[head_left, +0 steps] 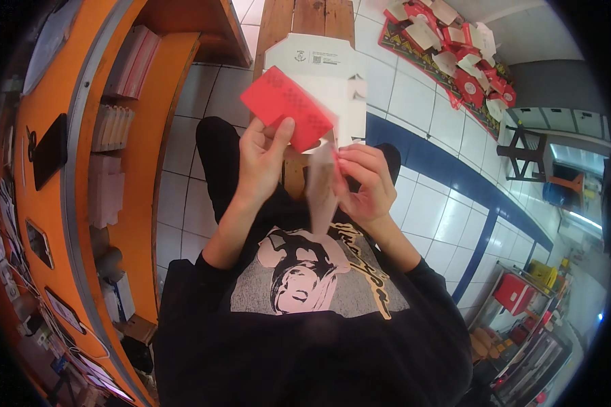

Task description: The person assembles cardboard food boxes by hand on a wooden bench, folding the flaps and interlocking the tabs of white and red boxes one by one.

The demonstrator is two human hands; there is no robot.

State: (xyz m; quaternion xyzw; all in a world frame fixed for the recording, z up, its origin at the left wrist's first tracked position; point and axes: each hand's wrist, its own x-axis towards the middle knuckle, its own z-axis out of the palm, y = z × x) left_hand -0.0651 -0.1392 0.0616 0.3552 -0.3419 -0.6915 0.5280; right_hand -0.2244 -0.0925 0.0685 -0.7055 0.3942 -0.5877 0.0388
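Observation:
A red cardboard box [285, 105], partly folded, is held up between my hands above my lap. My left hand [261, 156] grips its red panel from the left, thumb lying on the front face. On the other side, my right hand [368, 182] pinches the box's edge near a pale flap, which is smeared by motion. Part of the right fingers' contact is hidden behind the flap. Just beyond the box, white flat cardboard blanks [319, 49] with small dark print lie on a wooden bench [273, 24].
Folded red-and-white boxes lie heaped on a patterned mat [394, 42] at the far right. An orange shelf unit [176, 88] with stacked cartons stands close on my left, a black phone [51, 152] on its top. A dark stool [523, 152] is at the right.

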